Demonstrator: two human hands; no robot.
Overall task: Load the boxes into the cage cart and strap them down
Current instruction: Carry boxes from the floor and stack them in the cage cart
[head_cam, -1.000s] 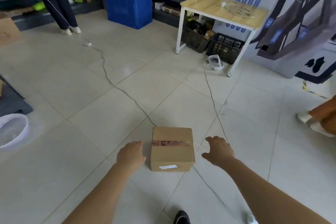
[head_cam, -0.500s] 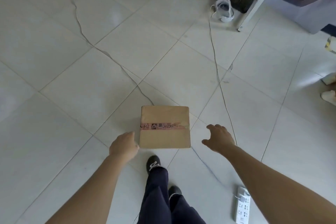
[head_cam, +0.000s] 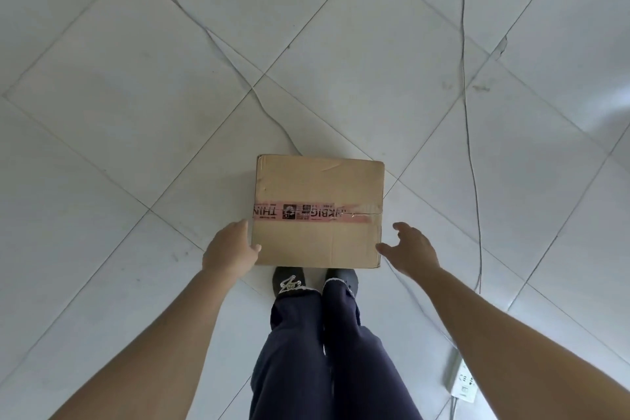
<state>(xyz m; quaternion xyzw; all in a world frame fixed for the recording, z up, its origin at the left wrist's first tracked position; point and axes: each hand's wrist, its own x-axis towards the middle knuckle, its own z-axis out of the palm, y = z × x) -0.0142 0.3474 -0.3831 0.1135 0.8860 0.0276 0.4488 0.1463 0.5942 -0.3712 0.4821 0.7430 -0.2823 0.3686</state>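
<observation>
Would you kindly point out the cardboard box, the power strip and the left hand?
cardboard box (head_cam: 317, 239): head view, top face, nearer half.
power strip (head_cam: 464, 384): head view, its white socket face.
left hand (head_cam: 229, 251): head view, back of the hand.

Your box (head_cam: 317, 242) is plain tan-brown cardboard, crossed by one pink tape band (head_cam: 317, 212) printed with dark lettering and small black squares. The floor (head_cam: 136, 112) is pale grey-white tile, its thin darker grout lines forming a diagonal grid. Your trousers (head_cam: 306, 351) are dark navy, your shoes (head_cam: 288, 280) dark grey, the left one with a silvery mark. The power strip (head_cam: 462, 382) is white, the cables (head_cam: 467, 112) grey.
</observation>
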